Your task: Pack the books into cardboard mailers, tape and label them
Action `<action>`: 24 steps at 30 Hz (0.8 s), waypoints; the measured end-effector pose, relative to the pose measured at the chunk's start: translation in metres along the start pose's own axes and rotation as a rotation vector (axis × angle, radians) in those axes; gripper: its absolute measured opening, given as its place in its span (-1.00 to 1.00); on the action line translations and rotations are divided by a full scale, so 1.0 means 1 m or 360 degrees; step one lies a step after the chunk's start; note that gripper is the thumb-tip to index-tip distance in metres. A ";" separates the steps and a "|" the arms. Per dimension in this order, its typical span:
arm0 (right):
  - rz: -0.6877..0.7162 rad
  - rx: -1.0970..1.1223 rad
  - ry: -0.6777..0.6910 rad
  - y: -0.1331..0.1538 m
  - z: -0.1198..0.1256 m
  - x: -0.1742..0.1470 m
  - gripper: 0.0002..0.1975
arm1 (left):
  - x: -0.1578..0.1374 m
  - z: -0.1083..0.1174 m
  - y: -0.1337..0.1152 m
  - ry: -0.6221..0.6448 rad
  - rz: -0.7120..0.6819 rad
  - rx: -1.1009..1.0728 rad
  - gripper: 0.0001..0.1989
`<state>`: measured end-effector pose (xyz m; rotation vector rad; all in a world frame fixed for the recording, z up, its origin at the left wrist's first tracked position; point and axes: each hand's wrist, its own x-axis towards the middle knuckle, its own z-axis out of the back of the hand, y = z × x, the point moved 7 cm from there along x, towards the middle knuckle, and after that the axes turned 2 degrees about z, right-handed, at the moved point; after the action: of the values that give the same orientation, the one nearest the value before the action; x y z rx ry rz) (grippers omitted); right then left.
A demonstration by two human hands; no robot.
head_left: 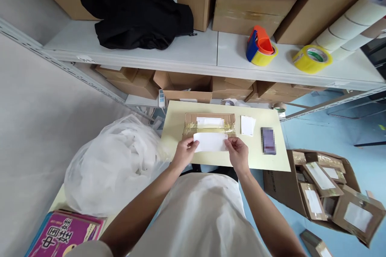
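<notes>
Facing inward, left hand [183, 154] and right hand [239, 153] pinch a white slip [210, 142].

Grey wall [33, 112] at left, pale shelving [200, 52] across the top, blue floor [331, 136], seemingly smooth, at right.

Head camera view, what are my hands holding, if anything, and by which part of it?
A white paper slip: the left hand pinches its left end, the right hand its right end.
</notes>
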<state>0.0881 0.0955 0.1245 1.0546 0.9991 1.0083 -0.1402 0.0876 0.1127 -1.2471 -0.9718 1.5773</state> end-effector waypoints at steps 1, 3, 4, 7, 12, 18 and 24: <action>0.0002 0.0016 -0.0005 -0.001 -0.002 0.007 -0.67 | 0.008 0.001 0.002 -0.0001 0.0028 -0.0069 -0.73; -0.0011 0.0014 -0.0019 -0.003 -0.005 0.024 -0.66 | 0.026 0.003 0.007 -0.0038 0.0095 -0.0214 -0.56; -0.0024 -0.0010 -0.0024 -0.005 -0.006 0.032 -0.66 | 0.035 0.004 0.010 -0.0059 0.0130 -0.0239 -0.48; -0.0060 -0.0163 -0.0034 -0.011 -0.010 0.055 -0.68 | 0.062 0.007 0.017 -0.0143 0.0176 -0.0066 -0.39; -0.0065 -0.0444 -0.0052 -0.020 -0.014 0.073 -0.74 | 0.085 0.011 0.008 -0.0271 0.0133 0.0351 -0.36; -0.0042 -0.0684 -0.0061 -0.023 -0.013 0.074 -0.80 | 0.085 0.010 -0.008 -0.0279 0.0081 0.0561 -0.42; -0.0061 -0.0943 -0.0044 -0.020 -0.018 0.074 -0.81 | 0.087 0.009 -0.008 -0.0284 0.0146 0.0699 -0.43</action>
<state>0.0908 0.1664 0.0910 0.5529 0.6308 1.1581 -0.1573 0.1718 0.0960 -0.8655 -0.6313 1.8747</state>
